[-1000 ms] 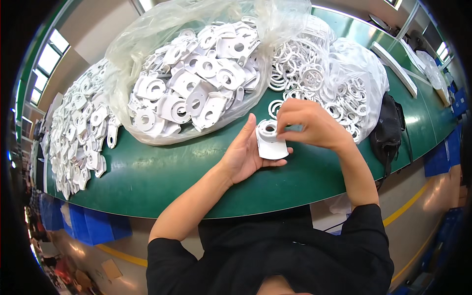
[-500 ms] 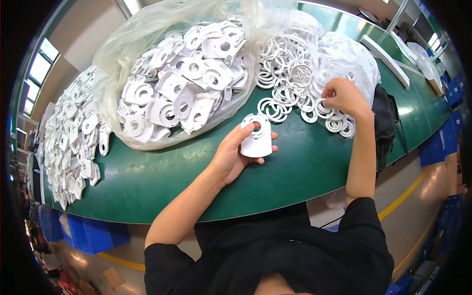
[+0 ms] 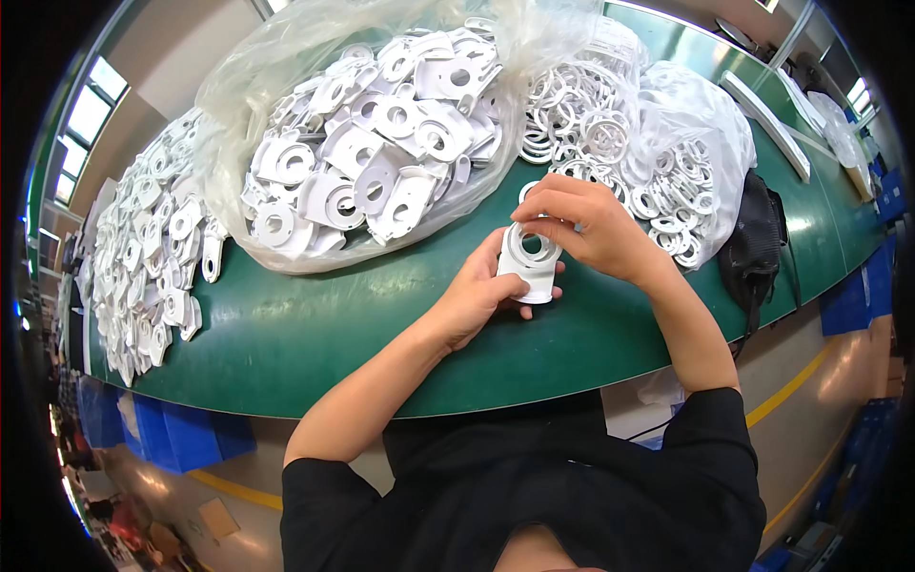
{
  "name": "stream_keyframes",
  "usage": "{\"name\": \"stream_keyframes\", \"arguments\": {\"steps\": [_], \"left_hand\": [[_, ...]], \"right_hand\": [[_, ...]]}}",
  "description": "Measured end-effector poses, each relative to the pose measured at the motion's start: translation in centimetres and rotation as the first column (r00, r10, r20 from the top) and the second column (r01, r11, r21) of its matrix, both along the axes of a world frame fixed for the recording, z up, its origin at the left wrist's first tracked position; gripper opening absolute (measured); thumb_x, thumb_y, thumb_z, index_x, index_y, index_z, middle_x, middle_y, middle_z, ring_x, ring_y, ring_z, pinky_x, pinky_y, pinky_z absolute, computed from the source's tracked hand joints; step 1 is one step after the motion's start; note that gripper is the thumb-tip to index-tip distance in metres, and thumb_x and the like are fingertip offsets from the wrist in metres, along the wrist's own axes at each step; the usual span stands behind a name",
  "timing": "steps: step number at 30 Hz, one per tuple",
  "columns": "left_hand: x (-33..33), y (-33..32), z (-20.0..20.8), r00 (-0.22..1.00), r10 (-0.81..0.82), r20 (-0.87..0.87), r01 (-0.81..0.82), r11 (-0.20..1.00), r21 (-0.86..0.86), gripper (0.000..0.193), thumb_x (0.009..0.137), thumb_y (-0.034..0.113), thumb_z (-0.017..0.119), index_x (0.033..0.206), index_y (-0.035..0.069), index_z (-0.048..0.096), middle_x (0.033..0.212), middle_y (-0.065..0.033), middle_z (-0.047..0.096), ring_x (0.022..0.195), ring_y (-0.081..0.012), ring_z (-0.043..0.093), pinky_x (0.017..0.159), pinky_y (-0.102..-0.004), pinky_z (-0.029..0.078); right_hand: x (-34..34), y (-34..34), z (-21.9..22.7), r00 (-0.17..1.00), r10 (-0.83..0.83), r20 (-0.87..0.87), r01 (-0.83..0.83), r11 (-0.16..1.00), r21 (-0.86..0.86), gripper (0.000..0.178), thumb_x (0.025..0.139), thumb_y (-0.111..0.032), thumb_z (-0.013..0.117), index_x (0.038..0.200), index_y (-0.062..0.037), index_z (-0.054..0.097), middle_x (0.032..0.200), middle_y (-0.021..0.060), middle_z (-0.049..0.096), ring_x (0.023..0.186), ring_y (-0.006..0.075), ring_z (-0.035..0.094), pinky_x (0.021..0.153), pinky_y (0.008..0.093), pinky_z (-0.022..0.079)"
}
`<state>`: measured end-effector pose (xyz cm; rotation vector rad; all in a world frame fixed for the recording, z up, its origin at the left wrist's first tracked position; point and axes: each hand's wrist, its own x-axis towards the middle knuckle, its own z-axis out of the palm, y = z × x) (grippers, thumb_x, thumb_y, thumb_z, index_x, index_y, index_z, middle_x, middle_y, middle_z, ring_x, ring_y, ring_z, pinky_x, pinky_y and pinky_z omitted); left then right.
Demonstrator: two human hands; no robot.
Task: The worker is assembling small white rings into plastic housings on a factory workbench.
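Note:
My left hand grips a white plastic bracket, a plate with a round hole near its top end, thumb lying across its face. My right hand comes in from the right, its fingers pinched on a white ring laid against the bracket's round opening. The fingers partly cover the ring, so how far it sits in the opening cannot be made out. Both hands are just above the green table. Beyond them spreads a heap of loose white rings.
A large clear plastic bag full of similar white brackets stands at the back. More brackets are piled at the left. On the right are a bag of rings, a black pouch and a long white strip.
My right hand has left the ring pile and moved left to the bracket with a ring. My left hand has shifted slightly right, its thumb now lower on the bracket.

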<state>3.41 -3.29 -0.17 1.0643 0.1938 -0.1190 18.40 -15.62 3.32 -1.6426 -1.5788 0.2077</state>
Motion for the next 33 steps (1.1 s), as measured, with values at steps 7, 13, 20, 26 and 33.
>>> {"name": "stream_keyframes", "arguments": {"steps": [7,13,20,26,33], "left_hand": [[-0.2,0.2,0.1,1.0,-0.007,0.009,0.007,1.0,-0.026,0.056,0.079,0.001,0.041,0.134,0.004,0.032,0.113,-0.0191,0.059,0.093,-0.0246,0.066,0.057,-0.0235,0.049],[-0.1,0.4,-0.1,1.0,0.001,0.017,0.001,0.992,-0.125,0.046,0.088,0.009,0.045,0.132,0.004,0.033,0.109,-0.0169,0.061,0.091,-0.0226,0.067,0.054,-0.0216,0.047],[-0.3,0.4,0.1,0.996,0.006,0.094,-0.012,0.998,0.064,0.044,0.092,0.012,0.047,0.132,0.005,0.032,0.108,-0.0144,0.062,0.089,-0.0183,0.067,0.053,-0.0197,0.046],[-0.6,0.0,0.1,0.982,0.077,0.174,-0.137,0.92,0.367,0.038,0.095,0.016,0.048,0.129,0.005,0.035,0.101,-0.0123,0.065,0.082,-0.02,0.067,0.059,-0.0285,0.049],[-0.5,0.3,0.0,0.941,0.202,0.272,-0.338,0.583,0.739,0.017,0.095,0.018,0.048,0.099,0.002,0.046,0.069,-0.0165,0.058,0.063,-0.0305,0.06,0.055,-0.0406,0.041]], "right_hand": [[0.0,0.5,-1.0,0.989,0.012,0.149,-0.02,0.999,0.051,0.013,0.079,-0.005,0.068,0.091,-0.0049,0.066,0.09,0.0066,0.06,0.074,0.0215,0.062,0.064,0.0306,0.05],[-0.5,0.5,-1.4,0.973,-0.057,0.223,0.042,0.996,0.073,0.013,0.078,-0.005,0.069,0.091,-0.0046,0.067,0.088,0.0066,0.059,0.071,0.022,0.062,0.06,0.0305,0.05],[-0.8,0.5,-1.2,0.997,-0.074,-0.012,0.075,0.989,0.124,0.013,0.08,-0.008,0.069,0.092,-0.0035,0.07,0.085,0.0039,0.06,0.069,0.0157,0.059,0.063,0.0267,0.047],[0.4,0.1,-0.6,0.88,-0.06,-0.471,-0.024,0.985,-0.172,0.015,0.086,-0.016,0.066,0.09,-0.0027,0.071,0.08,0.002,0.064,0.071,0.0081,0.057,0.062,0.0218,0.043],[0.5,0.3,-0.9,0.897,0.006,-0.441,-0.114,0.969,-0.219,0.011,0.089,-0.01,0.061,0.093,0.0001,0.062,0.077,0.0006,0.058,0.07,0.0067,0.051,0.064,0.0229,0.042]]}}
